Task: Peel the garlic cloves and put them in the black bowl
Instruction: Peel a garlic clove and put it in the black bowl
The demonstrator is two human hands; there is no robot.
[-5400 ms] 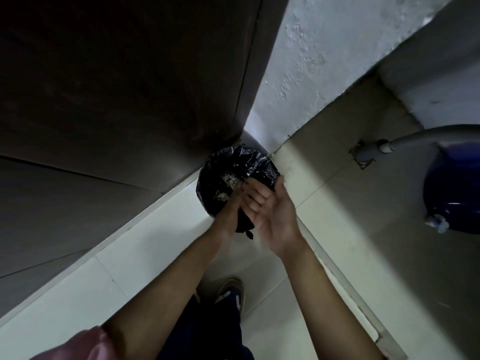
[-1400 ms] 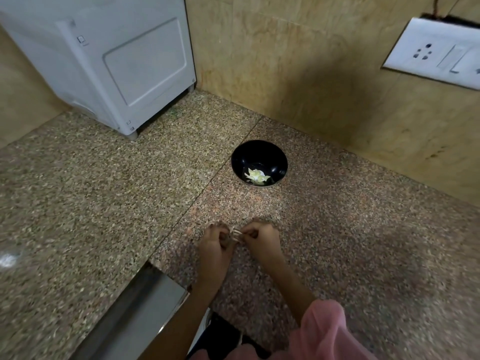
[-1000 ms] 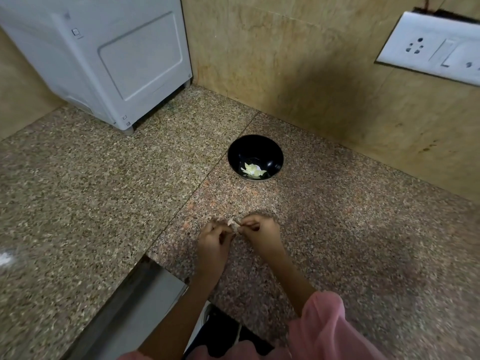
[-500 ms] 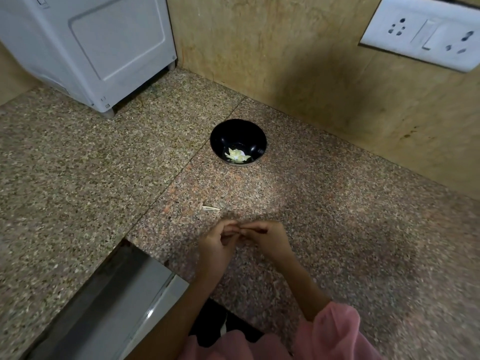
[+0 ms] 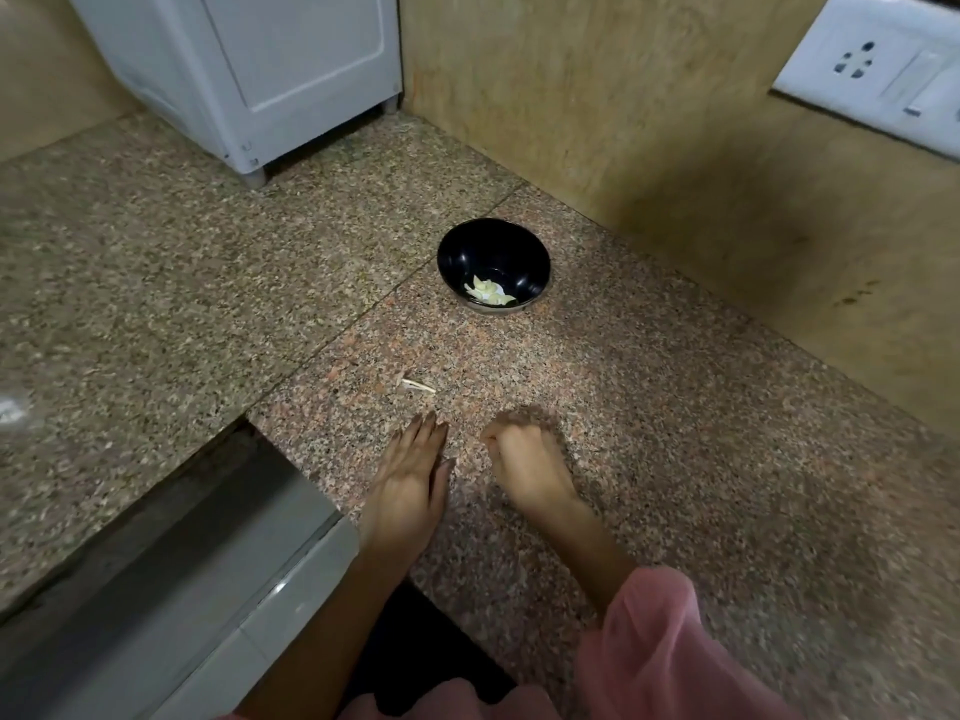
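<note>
- Garlic cloves [image 5: 487, 292], pale and peeled, lie in a small heap at the bottom of the black bowl [image 5: 493, 265], toward its near side.
- That bowl stands upright on the speckled granite counter [image 5: 675, 407], close to the tan back wall [image 5: 649, 122] and just right of a seam in the stone.
- A thin, pale scrap of garlic skin [image 5: 417, 386] lies on the counter between the bowl and the hands, apart from both.
- The left hand [image 5: 410, 480] is flat, palm down, fingers straight and together, pointing toward the scrap; it holds nothing.
- The right hand [image 5: 524, 454], just beside the left but not touching it, is blurred, its fingers curled under into a loose fist; whether anything is inside it cannot be told.
- A pink sleeve [image 5: 654, 646] covers the right forearm.
- A white appliance [image 5: 270, 70] stands at the far left of the counter on short feet.
- A white socket-and-switch plate [image 5: 878, 70] is set in the wall at upper right.
- A grey metal edge [image 5: 171, 574] drops below the counter at lower left.
</note>
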